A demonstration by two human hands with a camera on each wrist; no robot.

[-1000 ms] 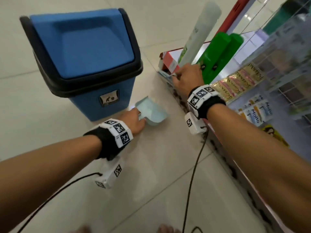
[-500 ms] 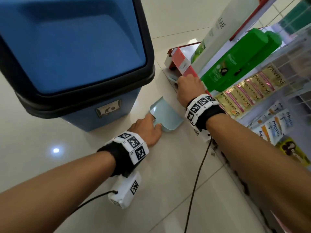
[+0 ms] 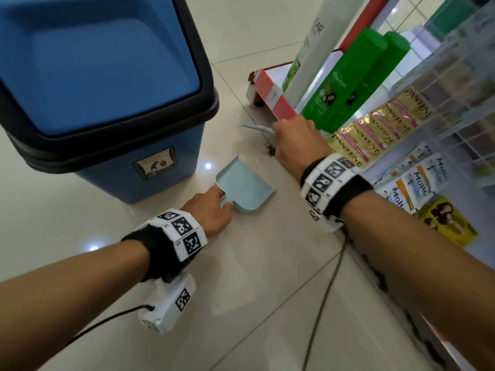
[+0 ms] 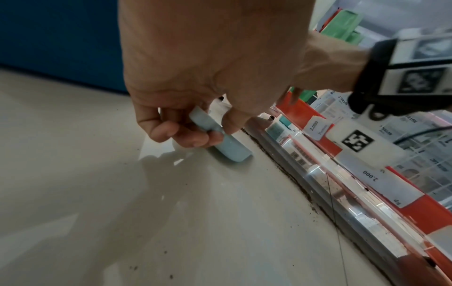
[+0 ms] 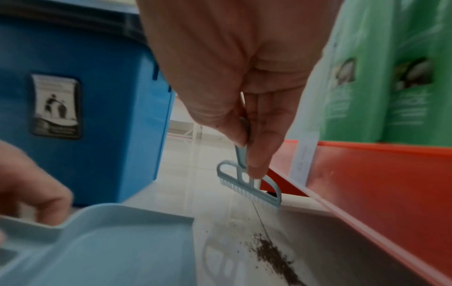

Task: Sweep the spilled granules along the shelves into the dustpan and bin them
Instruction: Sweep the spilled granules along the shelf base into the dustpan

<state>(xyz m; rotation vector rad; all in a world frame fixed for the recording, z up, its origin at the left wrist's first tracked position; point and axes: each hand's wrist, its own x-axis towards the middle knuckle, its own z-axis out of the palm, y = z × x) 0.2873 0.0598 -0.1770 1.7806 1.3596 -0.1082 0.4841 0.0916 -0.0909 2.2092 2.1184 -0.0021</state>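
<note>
A pale blue dustpan (image 3: 245,187) lies flat on the tiled floor, its open edge toward the shelf. My left hand (image 3: 211,210) pinches its short handle (image 4: 208,123). My right hand (image 3: 294,141) pinches the handle of a small pale blue brush (image 5: 249,185), whose bristles touch the floor at the shelf foot. Dark granules (image 5: 274,255) lie in a streak between brush and dustpan (image 5: 110,241), and more (image 4: 288,174) run along the base of the shelf. The blue bin (image 3: 99,84) with its black rim and closed swing lid stands just left of the dustpan.
The shelf unit with a red price rail (image 3: 273,99) runs along the right, holding green bottles (image 3: 345,81), gold sachets (image 3: 375,129) and other packets. Wrist-camera cables (image 3: 324,298) trail over the floor. Open tile floor (image 3: 241,303) lies in the foreground.
My head has dropped closer to the floor, so the bin looms larger. The right hand has slid the brush nearer along the shelf foot, and a small clump of granules now shows beside it.
</note>
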